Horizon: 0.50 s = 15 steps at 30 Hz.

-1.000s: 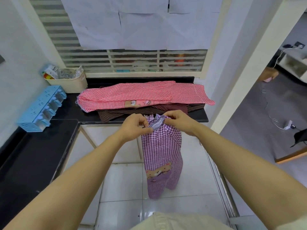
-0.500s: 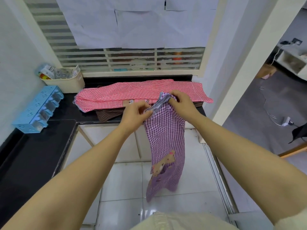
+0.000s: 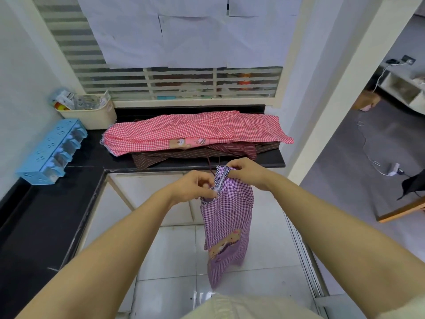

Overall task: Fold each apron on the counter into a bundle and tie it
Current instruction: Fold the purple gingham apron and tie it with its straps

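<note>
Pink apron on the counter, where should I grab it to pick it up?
Probably pinch the pink apron by its right corner, coming from the front. It sticks out past the brown apron underneath, so your grip should catch only the pink one.

You've got one camera here, worn on your head, wide-angle, tipped forward and down. Your forearms sweep in from the bottom corners, and your left hand (image 3: 196,185) and right hand (image 3: 248,173) meet close under the lens, mid-frame, both pinching the purple apron (image 3: 227,217). Straight ahead, a bit farther off, the black counter (image 3: 92,155) crosses the view, with the window (image 3: 184,82) above it. The floor tiles (image 3: 174,249) sit right below you, and a doorway (image 3: 345,134) opens at your right edge.
</note>
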{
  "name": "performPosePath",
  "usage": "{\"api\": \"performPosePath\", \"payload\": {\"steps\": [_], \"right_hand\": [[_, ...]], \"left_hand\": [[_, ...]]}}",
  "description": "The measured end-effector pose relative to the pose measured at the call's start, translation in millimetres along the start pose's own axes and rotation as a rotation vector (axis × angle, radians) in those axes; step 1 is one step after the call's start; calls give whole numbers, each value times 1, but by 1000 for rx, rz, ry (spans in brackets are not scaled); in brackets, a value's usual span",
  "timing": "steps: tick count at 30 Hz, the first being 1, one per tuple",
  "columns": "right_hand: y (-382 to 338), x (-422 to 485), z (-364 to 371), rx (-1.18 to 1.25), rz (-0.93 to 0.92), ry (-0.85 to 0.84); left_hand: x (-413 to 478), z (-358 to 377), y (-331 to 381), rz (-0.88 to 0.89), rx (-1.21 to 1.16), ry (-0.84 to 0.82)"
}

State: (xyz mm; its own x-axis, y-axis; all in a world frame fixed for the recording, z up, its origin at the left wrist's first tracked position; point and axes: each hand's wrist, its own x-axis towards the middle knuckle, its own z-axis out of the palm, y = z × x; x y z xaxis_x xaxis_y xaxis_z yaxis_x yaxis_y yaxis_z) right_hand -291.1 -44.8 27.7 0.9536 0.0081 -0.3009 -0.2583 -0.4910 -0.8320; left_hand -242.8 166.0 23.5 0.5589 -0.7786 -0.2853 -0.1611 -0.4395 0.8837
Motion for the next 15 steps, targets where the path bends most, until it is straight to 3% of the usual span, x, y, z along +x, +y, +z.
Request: {"api": "performPosePath", "payload": {"steps": [4,10,15], "right_hand": [[3,-4,1,-4,2,9],[4,-8,1,2,44,25],[11,-12,-1,-8,56,60]], "left_hand": [[-3,4,3,-98,125,-84],[-4,4,6,-151,503,10],[-9,1,-3,-203,238,142]]}}
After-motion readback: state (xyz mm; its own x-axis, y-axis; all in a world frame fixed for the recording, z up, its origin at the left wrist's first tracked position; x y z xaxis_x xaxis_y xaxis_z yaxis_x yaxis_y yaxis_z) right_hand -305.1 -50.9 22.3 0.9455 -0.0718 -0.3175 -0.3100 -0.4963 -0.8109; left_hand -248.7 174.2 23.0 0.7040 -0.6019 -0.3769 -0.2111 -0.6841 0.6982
